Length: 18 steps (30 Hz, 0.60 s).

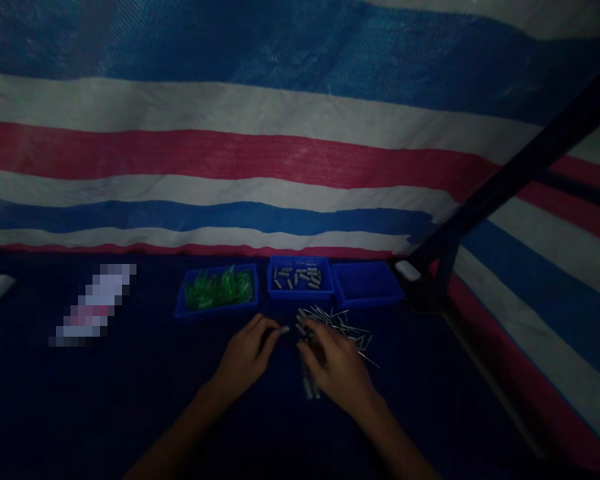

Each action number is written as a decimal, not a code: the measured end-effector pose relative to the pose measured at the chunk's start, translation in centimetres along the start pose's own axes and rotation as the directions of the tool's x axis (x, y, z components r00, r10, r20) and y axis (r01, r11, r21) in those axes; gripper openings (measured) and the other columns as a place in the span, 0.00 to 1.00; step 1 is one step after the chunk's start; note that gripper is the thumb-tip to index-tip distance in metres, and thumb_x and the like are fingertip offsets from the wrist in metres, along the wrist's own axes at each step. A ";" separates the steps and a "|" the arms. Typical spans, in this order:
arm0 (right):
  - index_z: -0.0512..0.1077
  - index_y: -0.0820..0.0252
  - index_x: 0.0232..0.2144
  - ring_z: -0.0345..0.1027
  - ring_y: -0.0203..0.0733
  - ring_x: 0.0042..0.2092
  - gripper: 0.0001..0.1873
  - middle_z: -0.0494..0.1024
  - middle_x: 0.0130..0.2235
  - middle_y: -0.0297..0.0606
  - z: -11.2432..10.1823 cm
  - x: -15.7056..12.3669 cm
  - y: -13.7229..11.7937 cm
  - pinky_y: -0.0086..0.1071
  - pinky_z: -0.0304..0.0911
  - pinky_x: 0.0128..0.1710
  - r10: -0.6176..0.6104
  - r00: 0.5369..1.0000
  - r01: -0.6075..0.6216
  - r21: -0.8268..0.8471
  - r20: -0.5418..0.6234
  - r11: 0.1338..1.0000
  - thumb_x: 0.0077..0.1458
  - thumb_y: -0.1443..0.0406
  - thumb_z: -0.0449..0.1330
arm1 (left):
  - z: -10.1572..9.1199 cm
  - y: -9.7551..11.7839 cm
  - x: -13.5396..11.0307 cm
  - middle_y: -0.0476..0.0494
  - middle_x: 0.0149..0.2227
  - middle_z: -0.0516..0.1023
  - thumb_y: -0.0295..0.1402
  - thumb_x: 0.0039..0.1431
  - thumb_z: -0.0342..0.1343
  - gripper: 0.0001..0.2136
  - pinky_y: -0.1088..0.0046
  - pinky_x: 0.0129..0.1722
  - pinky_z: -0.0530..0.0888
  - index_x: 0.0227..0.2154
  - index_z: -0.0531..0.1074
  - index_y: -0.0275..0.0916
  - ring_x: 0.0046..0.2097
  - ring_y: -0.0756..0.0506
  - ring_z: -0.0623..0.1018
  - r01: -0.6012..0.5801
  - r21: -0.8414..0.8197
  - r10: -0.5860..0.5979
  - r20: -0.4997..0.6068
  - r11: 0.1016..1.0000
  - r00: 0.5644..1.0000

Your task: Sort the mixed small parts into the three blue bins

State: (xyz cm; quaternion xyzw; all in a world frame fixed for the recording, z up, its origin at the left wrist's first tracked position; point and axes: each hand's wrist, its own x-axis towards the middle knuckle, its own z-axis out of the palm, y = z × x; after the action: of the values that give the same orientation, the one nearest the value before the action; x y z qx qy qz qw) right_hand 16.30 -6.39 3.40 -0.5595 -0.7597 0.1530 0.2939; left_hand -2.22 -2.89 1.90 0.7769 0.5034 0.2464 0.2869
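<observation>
My left hand [247, 348] pinches a small metal cylinder [284, 330] between thumb and fingertips. Just to its right, my right hand [337, 363] reaches over several similar cylinders, its bent fingers and thumb apart; dim light hides whether it touches one. More metal cylinders [310, 388] lie on the dark tabletop under and beside the right hand. Behind that hand is a loose heap of thin metal rods [347, 327], partly covered by the fingers. A blue tray [301, 295] beyond the hands contains several short metal cylinders.
Left of the middle tray, another blue tray [215, 311] holds green plastic bags [220, 288]. On the right is a third blue tray [367, 283], with a white object [407, 271] beside it. Striped sheeting [280, 157] hangs behind, and a dark frame bar [510, 167] slants at right.
</observation>
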 end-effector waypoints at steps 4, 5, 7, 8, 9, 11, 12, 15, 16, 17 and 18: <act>0.66 0.59 0.43 0.69 0.41 0.39 0.12 0.75 0.37 0.40 0.9 1.3 -1.2 0.34 0.64 0.39 -0.182 0.977 0.187 -0.035 0.107 0.982 0.54 0.67 0.53 | -0.9 0.0 -0.3 0.48 0.28 0.68 0.36 0.63 0.37 0.15 0.74 0.34 0.67 0.27 0.66 0.37 0.32 0.50 0.70 0.011 -0.162 -0.009 0.014 0.987 1.000; 0.67 0.59 0.41 0.69 0.41 0.38 0.10 0.75 0.36 0.39 1.0 1.5 -1.3 0.34 0.64 0.38 -0.196 0.974 0.202 -0.046 0.111 0.978 0.55 0.67 0.52 | -1.0 0.0 -0.4 0.48 0.27 0.67 0.36 0.63 0.37 0.16 0.74 0.33 0.67 0.26 0.65 0.37 0.31 0.50 0.70 0.011 -0.175 -0.007 0.023 0.985 1.000; 0.68 0.59 0.38 0.68 0.40 0.36 0.08 0.74 0.33 0.38 1.1 1.6 -1.3 0.33 0.63 0.37 -0.204 0.973 0.212 -0.062 0.106 0.975 0.56 0.67 0.52 | -1.0 0.0 -0.4 0.49 0.26 0.67 0.36 0.63 0.38 0.16 0.75 0.33 0.66 0.24 0.65 0.37 0.30 0.51 0.69 0.003 -0.184 0.007 0.053 0.983 0.999; 0.68 0.59 0.37 0.68 0.40 0.36 0.07 0.74 0.33 0.38 1.1 1.6 -1.3 0.33 0.63 0.37 -0.211 0.972 0.218 -0.067 0.103 0.974 0.56 0.66 0.52 | -0.9 -0.1 -0.4 0.48 0.26 0.68 0.36 0.63 0.37 0.17 0.75 0.33 0.66 0.23 0.65 0.36 0.30 0.51 0.69 0.001 -0.187 0.013 0.070 0.982 0.997; 0.68 0.58 0.38 0.68 0.40 0.36 0.08 0.74 0.33 0.37 1.1 1.5 -1.3 0.33 0.62 0.37 -0.222 0.969 0.230 -0.068 0.106 0.971 0.56 0.66 0.52 | -0.9 -0.2 -0.4 0.48 0.26 0.68 0.36 0.63 0.37 0.17 0.75 0.33 0.66 0.23 0.65 0.36 0.30 0.51 0.70 -0.002 -0.192 0.019 0.090 0.981 0.996; 0.68 0.58 0.38 0.68 0.40 0.36 0.08 0.74 0.33 0.37 1.1 1.3 -1.2 0.33 0.61 0.37 -0.234 0.965 0.242 -0.061 0.115 0.968 0.56 0.66 0.51 | -0.8 -0.3 -0.4 0.48 0.25 0.68 0.36 0.63 0.37 0.18 0.75 0.33 0.66 0.22 0.65 0.36 0.29 0.51 0.70 -0.008 -0.208 0.034 0.124 0.978 0.992; 0.68 0.58 0.37 0.68 0.39 0.36 0.07 0.74 0.33 0.37 1.1 1.2 -1.2 0.32 0.61 0.36 -0.225 0.968 0.232 -0.053 0.115 0.971 0.56 0.66 0.51 | -0.8 -0.3 -0.4 0.48 0.26 0.69 0.36 0.63 0.37 0.18 0.75 0.33 0.66 0.23 0.66 0.36 0.30 0.51 0.70 -0.011 -0.222 0.042 0.134 0.975 0.990; 0.68 0.60 0.32 0.67 0.37 0.33 0.09 0.73 0.29 0.36 1.2 1.2 -1.2 0.31 0.60 0.34 -0.131 0.989 0.132 -0.007 0.073 0.991 0.58 0.67 0.48 | -0.8 -0.4 -0.6 0.48 0.32 0.72 0.36 0.60 0.43 0.10 0.76 0.34 0.67 0.34 0.68 0.37 0.33 0.50 0.72 -0.011 -0.262 0.042 0.112 0.965 0.993; 0.68 0.60 0.31 0.67 0.37 0.32 0.10 0.73 0.29 0.36 1.2 1.2 -1.2 0.30 0.59 0.34 -0.100 0.994 0.099 0.015 0.054 0.995 0.58 0.67 0.48 | -0.8 -0.4 -0.7 0.47 0.33 0.73 0.36 0.59 0.45 0.09 0.76 0.33 0.67 0.38 0.67 0.38 0.34 0.50 0.72 -0.010 -0.264 0.036 0.093 0.964 0.995; 0.68 0.60 0.30 0.67 0.36 0.31 0.10 0.73 0.28 0.36 1.1 1.2 -1.2 0.30 0.59 0.33 -0.079 0.996 0.077 0.037 0.042 0.996 0.58 0.67 0.47 | -0.8 -0.4 -0.7 0.47 0.34 0.73 0.36 0.58 0.47 0.10 0.76 0.32 0.68 0.40 0.66 0.39 0.34 0.50 0.72 -0.014 -0.258 0.036 0.079 0.966 0.996; 0.67 0.60 0.29 0.67 0.35 0.31 0.11 0.73 0.28 0.36 1.1 1.2 -1.2 0.29 0.59 0.33 -0.067 0.997 0.065 0.057 0.035 0.996 0.58 0.67 0.47 | -0.8 -0.4 -0.8 0.48 0.34 0.73 0.36 0.57 0.48 0.09 0.77 0.31 0.68 0.39 0.66 0.39 0.33 0.51 0.72 -0.021 -0.242 0.039 0.068 0.970 0.997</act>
State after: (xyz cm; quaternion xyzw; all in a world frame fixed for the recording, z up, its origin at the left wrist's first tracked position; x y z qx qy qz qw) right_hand 14.43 -5.53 3.59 -0.5226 -0.7786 0.1747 0.3003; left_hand -3.28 -3.38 2.10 0.7523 0.4473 0.2817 0.3934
